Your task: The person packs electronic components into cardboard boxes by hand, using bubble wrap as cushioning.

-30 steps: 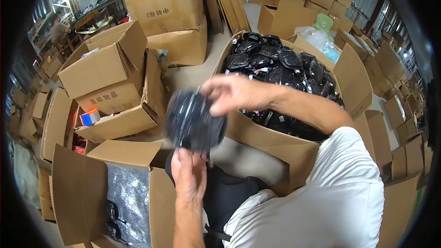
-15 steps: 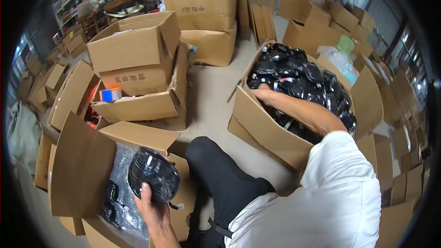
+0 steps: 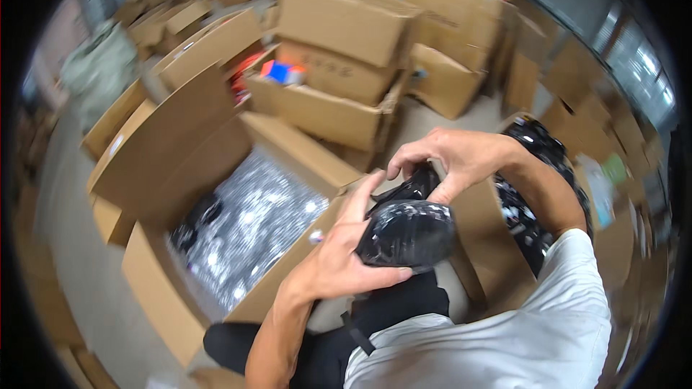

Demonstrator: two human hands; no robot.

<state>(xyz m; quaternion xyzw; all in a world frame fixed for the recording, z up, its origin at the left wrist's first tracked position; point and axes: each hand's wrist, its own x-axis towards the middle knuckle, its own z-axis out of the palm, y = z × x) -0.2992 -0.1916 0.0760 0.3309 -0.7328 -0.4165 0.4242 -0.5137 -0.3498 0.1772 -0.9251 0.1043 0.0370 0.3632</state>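
Observation:
In front of my lap, my left hand grips a black rounded pack in shiny clear film, thumb along its near edge and fingers around its left side. My right hand has come over the top and pinches a second black wrapped pack, pressed against the far side of the first. The fingers of both hands partly hide this second pack. Left of my hands stands an open carton with bubble wrap inside. Several small black pieces lie on the wrap's left side.
On my right, a carton holds many black wrapped packs, partly behind my right arm. Stacked open cartons stand ahead, with a blue and orange box on one. A pale green sack sits at the far left.
My right hand has come out of the right carton with a black pack and met my left hand, which moved right with its own pack. The view has turned left.

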